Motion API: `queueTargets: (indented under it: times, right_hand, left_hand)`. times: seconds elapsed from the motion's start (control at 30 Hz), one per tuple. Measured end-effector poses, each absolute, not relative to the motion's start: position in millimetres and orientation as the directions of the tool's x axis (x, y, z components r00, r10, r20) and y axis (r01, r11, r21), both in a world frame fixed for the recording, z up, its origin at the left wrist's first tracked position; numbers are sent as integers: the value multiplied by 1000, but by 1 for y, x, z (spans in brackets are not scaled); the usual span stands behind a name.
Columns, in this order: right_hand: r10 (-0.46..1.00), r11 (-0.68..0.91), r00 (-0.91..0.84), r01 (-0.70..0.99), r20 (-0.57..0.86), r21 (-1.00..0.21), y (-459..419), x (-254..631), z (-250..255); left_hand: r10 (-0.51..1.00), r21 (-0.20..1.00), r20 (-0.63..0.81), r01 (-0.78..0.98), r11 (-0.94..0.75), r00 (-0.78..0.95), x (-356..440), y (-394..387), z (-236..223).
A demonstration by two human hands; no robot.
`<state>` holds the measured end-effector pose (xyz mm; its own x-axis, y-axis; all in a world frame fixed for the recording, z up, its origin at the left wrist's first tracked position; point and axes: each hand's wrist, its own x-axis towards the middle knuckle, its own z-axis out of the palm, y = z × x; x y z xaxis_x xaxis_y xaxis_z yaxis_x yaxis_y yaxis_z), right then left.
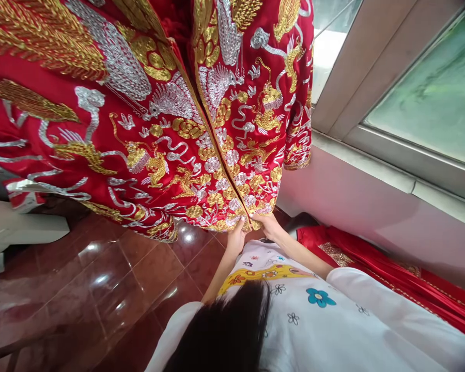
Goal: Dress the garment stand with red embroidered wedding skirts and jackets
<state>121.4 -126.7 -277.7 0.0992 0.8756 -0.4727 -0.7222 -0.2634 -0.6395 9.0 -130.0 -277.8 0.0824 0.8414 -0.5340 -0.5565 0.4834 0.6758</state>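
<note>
A red garment (147, 113) with dense gold and silver embroidery hangs in front of me, filling the upper left. It opens down the middle. My left hand (237, 236) pinches the bottom hem of its left panel. Close beside it, my right hand (268, 225) grips the bottom hem of the right panel. Both hands are closed on the fabric edge. My white flowered shirt (313, 315) and dark hair (228, 330) fill the bottom of the view.
A glossy red-brown tiled floor (101, 289) lies below. A window with a pale frame (391, 93) and sill runs along the right wall. More red embroidered cloth (391, 274) lies on the floor at right. A white object (19, 227) stands at left.
</note>
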Motion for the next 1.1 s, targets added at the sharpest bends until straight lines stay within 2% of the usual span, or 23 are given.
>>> queueTargets:
  times: [0.5, 0.7, 0.93, 1.1]
  right_hand:
    - [872, -283, 70, -735, -484, -616, -124, 113, -275]
    - [859, -263, 115, -738, -500, -621, -127, 110, -263]
    - [846, -250, 135, -754, -515, -607, -127, 109, -263]
    - [830, -304, 88, -755, -551, -580, -124, 106, -265]
  left_hand:
    - [872, 699, -489, -589, 406, 21, 10, -135, -273]
    - [896, 709, -444, -607, 359, 11, 8, -138, -270]
    - [865, 715, -502, -567, 409, -10, 7, -139, -269]
    - [834, 692, -551, -543, 476, 29, 4, -140, -278]
